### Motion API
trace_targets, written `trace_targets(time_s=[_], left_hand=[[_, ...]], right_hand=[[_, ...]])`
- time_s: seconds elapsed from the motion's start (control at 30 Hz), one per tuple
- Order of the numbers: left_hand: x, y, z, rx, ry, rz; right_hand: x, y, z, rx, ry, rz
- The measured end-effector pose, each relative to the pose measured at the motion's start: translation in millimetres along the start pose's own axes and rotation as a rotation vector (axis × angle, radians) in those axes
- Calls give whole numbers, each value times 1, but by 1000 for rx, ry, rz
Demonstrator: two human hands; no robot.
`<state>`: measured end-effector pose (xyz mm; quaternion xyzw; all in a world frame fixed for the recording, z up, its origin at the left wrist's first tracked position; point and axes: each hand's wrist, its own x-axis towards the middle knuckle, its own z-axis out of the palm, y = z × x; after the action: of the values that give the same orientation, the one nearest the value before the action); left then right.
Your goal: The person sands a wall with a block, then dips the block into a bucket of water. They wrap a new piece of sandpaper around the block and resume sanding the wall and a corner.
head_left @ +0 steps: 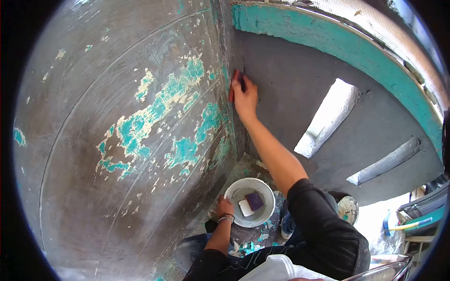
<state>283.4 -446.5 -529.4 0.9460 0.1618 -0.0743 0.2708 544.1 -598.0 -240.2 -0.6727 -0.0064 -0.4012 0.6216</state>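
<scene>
head view is showing a person crouching in the corner where a scraped, flaking wall (pixel 140 117) is meeting a smooth grey wall (pixel 300 93). the right hand (pixel 244 96) is reaching up into that corner and is gripping a small dark reddish block (pixel 236 82), probably a sanding block or sponge, pressing it flat against the seam; the fingers are curling around it, so the hand is clenched on the block rather than loose. the left hand (pixel 224 207) is hanging low by the knee, just beside the rim of a white bucket (pixel 269 210) on the floor, and it is looking loosely closed and empty, though that is hard to tell for sure. inside the bucket a purple pad (pixel 254 200) and a white pad (pixel 245 208) are lying side by side. judging by the pose, the step in hand is rubbing or smoothing the corner seam high up. the next move is calling for steady pressure along the seam, working down towards the floor, and keeping the block square in the angle so it is not skipping onto the flaking teal paint (pixel 183 150).
</scene>
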Motion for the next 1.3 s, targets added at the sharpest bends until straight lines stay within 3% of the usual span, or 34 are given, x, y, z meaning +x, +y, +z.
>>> trace_targets(time_s=[0.07,0.13,0.27,0.33,0.4,0.5,0.6,0.73,0.87,0.93,1.03,1.17,1.3], left_hand=[[-1,-7,3,-7,21,42],[1,-4,-2,-7,14,41],[0,-7,5,32,14,29],[-4,7,-11,16,-14,-22],[-5,3,-5,37,0,-14],[-4,2,-5,28,6,-6],[-1,-3,-2,50,-37,2],[-4,1,-3,32,-6,3],[-3,2,-7,20,5,-6],[1,5,-7,14,11,17],[-3,0,-3,8,22,24],[1,-6,-1,-16,18,46],[2,-2,-3,28,-32,3]], right_hand=[[15,-36,-1,35,-63,83],[37,-78,10,15,77,-230],[13,-28,7,2,84,-371],[-12,-2,-6,-75,-27,-311],[6,-21,-5,-145,-25,-331],[41,-76,5,6,6,-428],[16,-38,3,-75,48,-481],[12,-33,-7,-85,-13,-335],[42,-70,10,16,74,-399],[28,-39,5,-47,91,-512],[10,-13,-11,-144,-24,-362],[53,-75,-1,-76,45,-437],[50,-61,1,-101,56,-399]])
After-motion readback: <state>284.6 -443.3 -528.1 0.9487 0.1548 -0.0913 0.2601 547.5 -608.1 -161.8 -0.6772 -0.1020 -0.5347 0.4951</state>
